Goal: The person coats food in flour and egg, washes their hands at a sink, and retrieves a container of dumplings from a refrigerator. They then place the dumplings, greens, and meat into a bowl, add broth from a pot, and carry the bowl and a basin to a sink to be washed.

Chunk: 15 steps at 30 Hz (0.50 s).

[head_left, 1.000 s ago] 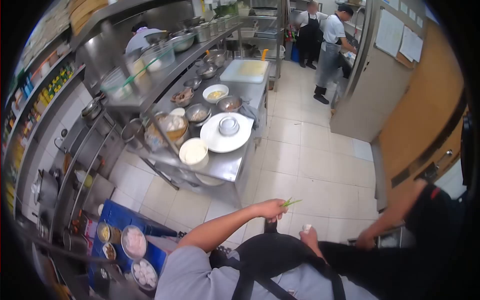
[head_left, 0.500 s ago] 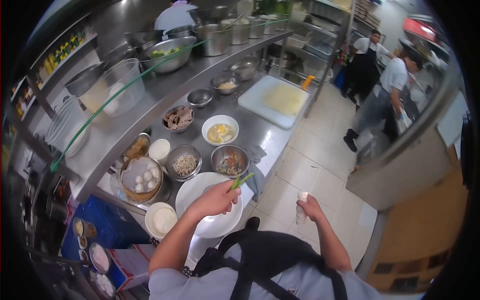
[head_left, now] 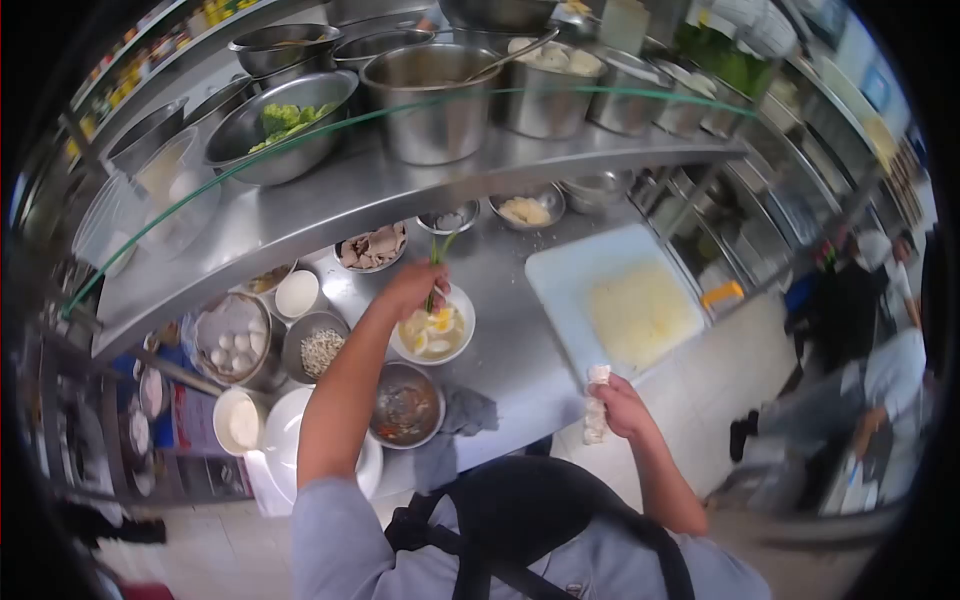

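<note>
In the head view, my left hand (head_left: 415,288) is closed around a few thin green stalks (head_left: 440,250). It is over the back edge of a white bowl (head_left: 462,345) with egg pieces in pale broth; contact with the bowl cannot be told. My right hand (head_left: 622,405) grips a rolled white cloth (head_left: 596,410) off the counter's front edge. Close to my left forearm are a steel bowl of chopped pale pieces (head_left: 320,352) and a steel bowl with orange bits (head_left: 407,405). A large white plate (head_left: 285,440) is partly covered by my arm.
A white cutting board (head_left: 560,290) with an orange-handled tool (head_left: 722,293) lies to the right. Behind are bowls of meat slices (head_left: 370,246) and yellowish pieces (head_left: 525,210). An overhead steel shelf (head_left: 300,220) carries pots. Co-workers stand at far right.
My left hand has moved with the green stalks from above the large white plate to the egg bowl. My view has turned and shifted toward the counter. The right hand still grips the white roll.
</note>
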Each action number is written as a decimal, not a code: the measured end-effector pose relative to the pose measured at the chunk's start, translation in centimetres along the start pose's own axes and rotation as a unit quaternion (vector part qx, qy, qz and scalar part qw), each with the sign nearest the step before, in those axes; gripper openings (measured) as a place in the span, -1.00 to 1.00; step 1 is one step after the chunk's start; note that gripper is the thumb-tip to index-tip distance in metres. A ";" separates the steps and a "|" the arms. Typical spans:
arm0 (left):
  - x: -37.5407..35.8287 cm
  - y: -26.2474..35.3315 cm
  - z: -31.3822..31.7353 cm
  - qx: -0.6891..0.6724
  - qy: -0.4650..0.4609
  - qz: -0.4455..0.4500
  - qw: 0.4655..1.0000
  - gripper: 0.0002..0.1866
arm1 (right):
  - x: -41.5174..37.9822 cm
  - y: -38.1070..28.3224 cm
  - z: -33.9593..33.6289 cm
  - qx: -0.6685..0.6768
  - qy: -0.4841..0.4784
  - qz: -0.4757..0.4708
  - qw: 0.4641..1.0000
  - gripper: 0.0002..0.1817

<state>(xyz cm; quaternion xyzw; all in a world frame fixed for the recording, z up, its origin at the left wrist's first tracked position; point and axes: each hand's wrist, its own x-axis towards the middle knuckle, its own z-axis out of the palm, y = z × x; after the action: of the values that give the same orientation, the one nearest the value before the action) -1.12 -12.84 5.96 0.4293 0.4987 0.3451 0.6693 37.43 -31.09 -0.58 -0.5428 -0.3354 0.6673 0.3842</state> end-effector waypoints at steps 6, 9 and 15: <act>15.4 2.4 -1.1 0.099 0.251 0.026 0.963 -0.86 | 6.1 -6.9 -4.5 -0.089 -0.095 0.005 0.991 -0.85; 18.2 3.5 -0.9 0.270 0.365 0.048 0.890 -0.85 | 8.4 -7.5 -7.4 -0.076 -0.107 0.048 0.990 -0.82; 18.4 3.6 1.2 0.490 0.437 0.127 0.743 -0.80 | 13.0 -10.7 -10.1 -0.171 -0.151 0.034 0.973 -0.59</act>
<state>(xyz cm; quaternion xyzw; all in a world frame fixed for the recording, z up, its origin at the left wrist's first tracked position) 4.77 4.67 2.62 0.5598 0.7776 0.2851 0.0254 47.44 -14.23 0.67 -0.5045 -0.4799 0.6870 0.2077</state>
